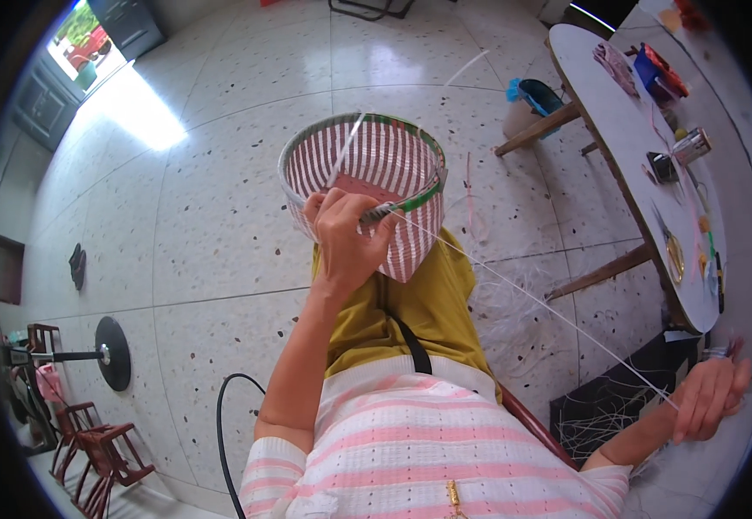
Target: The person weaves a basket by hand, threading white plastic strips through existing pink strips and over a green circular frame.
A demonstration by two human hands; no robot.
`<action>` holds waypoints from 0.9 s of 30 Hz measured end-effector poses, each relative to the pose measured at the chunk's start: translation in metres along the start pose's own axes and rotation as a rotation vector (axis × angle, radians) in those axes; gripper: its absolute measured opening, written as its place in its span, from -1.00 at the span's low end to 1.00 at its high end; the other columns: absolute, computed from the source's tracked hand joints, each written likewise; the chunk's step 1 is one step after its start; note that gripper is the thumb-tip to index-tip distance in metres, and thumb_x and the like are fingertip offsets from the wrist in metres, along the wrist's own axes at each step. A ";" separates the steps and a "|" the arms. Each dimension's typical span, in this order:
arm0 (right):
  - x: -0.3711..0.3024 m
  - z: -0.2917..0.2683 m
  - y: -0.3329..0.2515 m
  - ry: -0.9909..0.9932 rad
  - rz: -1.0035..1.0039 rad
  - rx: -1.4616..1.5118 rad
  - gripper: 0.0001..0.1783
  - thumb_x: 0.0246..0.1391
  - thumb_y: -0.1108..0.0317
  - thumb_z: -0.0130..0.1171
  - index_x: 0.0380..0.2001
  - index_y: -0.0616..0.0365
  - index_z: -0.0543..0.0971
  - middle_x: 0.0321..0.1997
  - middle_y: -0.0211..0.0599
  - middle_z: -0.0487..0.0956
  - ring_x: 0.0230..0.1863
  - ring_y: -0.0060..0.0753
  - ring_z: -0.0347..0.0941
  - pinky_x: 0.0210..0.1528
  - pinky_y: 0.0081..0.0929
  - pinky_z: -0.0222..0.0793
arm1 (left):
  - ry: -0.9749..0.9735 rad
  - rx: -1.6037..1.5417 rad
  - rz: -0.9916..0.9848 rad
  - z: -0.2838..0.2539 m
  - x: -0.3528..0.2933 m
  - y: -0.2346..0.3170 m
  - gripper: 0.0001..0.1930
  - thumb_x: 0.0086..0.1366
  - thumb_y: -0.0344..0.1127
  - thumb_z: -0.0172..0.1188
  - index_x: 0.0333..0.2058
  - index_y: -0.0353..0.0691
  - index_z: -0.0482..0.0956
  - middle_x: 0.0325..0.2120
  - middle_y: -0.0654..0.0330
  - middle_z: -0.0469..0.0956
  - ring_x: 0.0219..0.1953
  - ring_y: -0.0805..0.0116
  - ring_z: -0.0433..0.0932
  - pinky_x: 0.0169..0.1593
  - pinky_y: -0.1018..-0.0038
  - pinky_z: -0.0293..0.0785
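A round woven basket (pixel 367 164) with pink and white stripes and a green rim rests on my lap. My left hand (pixel 346 233) grips the near rim of the basket, fingers closed on the green rim strip. A thin clear plastic strand (pixel 549 309) runs taut from the rim down to my right hand (pixel 712 394), which is pulled far out to the right and pinches the strand's end. Another pale strand (pixel 346 149) rises across the basket's mouth.
A white table (pixel 618 121) on wooden legs stands to the right, holding scissors (pixel 672 251), a small dark box, a blue and red container and scraps. Loose plastic strands (pixel 523 303) litter the tiled floor. Small wooden stools (pixel 90 441) and a black stand (pixel 112 352) are at left.
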State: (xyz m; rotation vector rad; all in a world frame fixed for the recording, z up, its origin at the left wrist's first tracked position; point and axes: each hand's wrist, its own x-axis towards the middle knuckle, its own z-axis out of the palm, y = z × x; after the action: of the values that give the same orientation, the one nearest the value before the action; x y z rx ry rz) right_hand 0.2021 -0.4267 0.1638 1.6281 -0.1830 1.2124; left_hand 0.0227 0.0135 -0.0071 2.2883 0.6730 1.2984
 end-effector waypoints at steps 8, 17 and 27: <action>0.036 0.073 -0.027 0.485 0.112 1.360 -0.58 0.28 0.11 0.12 0.03 0.21 0.50 -0.14 -0.20 0.63 -0.02 -0.29 0.59 0.02 -0.27 0.53 | -0.043 -0.024 0.028 -0.004 -0.002 0.003 -0.78 -0.02 -0.33 0.46 -0.32 -0.09 0.70 -0.57 0.32 0.54 -0.37 0.30 0.46 -0.02 0.30 0.14; 0.147 -0.084 -0.169 -1.228 -0.437 4.003 -0.36 0.07 0.69 0.20 0.24 0.31 0.31 0.05 -0.17 0.51 0.01 -0.34 0.60 0.19 -0.40 0.55 | -0.239 -0.032 0.120 -0.031 -0.015 -0.006 -0.74 0.02 -0.39 0.44 -0.24 -0.11 0.74 -0.55 0.36 0.53 -0.38 0.37 0.42 0.00 0.33 0.12; 0.096 -0.262 -0.210 -1.162 -1.051 3.064 -0.81 0.17 0.41 0.26 -0.20 0.30 0.65 -0.38 -0.13 0.69 -0.45 -0.40 0.64 -0.40 -0.55 0.61 | -0.334 -0.046 0.069 -0.032 -0.011 0.004 -0.76 0.02 -0.37 0.44 -0.27 -0.13 0.68 -0.43 0.30 0.62 -0.25 0.32 0.52 0.09 0.26 0.11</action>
State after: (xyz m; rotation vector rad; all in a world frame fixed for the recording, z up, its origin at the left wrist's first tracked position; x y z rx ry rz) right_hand 0.2209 -0.0866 0.0876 -1.3066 -1.1547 0.9323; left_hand -0.0096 0.0074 0.0030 2.4286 0.4481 0.9149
